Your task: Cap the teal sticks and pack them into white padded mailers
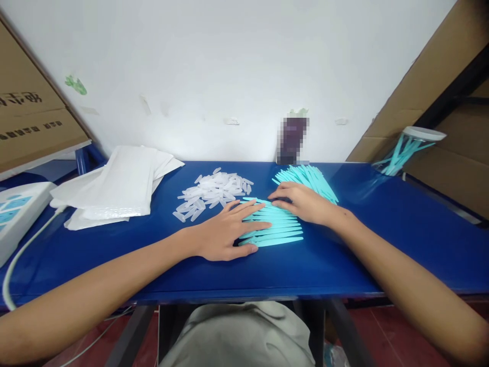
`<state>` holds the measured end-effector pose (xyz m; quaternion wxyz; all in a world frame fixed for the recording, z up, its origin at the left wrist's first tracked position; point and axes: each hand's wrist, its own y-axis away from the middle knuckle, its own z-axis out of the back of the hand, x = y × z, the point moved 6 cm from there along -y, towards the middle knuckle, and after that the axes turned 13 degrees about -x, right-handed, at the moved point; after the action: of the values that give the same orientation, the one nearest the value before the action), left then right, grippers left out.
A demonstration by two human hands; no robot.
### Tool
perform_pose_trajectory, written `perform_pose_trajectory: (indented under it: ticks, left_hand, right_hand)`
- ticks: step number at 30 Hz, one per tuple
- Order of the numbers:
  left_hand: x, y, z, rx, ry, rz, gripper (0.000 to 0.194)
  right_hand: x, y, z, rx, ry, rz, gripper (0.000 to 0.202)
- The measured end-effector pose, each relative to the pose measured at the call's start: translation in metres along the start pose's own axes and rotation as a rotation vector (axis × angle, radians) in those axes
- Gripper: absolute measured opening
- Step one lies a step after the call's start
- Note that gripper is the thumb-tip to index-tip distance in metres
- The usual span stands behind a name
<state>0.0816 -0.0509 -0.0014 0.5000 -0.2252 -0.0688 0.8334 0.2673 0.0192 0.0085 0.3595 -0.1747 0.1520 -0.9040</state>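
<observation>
Station: blue table, against a white wall. Reference landmark: the row of teal sticks, laid roughly side by side on the table in front of me, ends pointing left and right.

Left hand: palm down, fingers spread apart, reaching over the left ends of the row. Several fingers lie across the sticks; the thumb is at the row's near edge. It is not clamped on anything.

Right hand: at the far right corner of the row, fingers bent, thumb and forefinger pointing left above the far sticks. I cannot tell whether the tips are pinching a stick or only resting there.

Pile: more teal sticks, looser and slanted, just beyond the row and to its right, partly covered by my right hand.

Caps: small, translucent, whitish, heaped beyond the row and to its left, a few scattered loose at the edges.

Farther left of the row: white packets, stacked unevenly; past them a white device with blue patches, and a pale cord.

Well to the right of the row, toward the wall: clear jar with a white rim, teal sticks leaning inside.

Beyond the row, against the wall: a pixelated dark item; identity unreadable.

Cardboard at far left of the row, printed; more cardboard at far right.
</observation>
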Motion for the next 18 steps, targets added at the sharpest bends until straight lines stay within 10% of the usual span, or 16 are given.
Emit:
perform_pose_trajectory:
  ticks: [18]
  left_hand:
    - [0.006, 0.001, 0.016, -0.126, -0.007, -0.017, 0.052]
  right_hand:
    - [0.023, 0.002, 0.009, 0.049, 0.014, 0.064, 0.064]
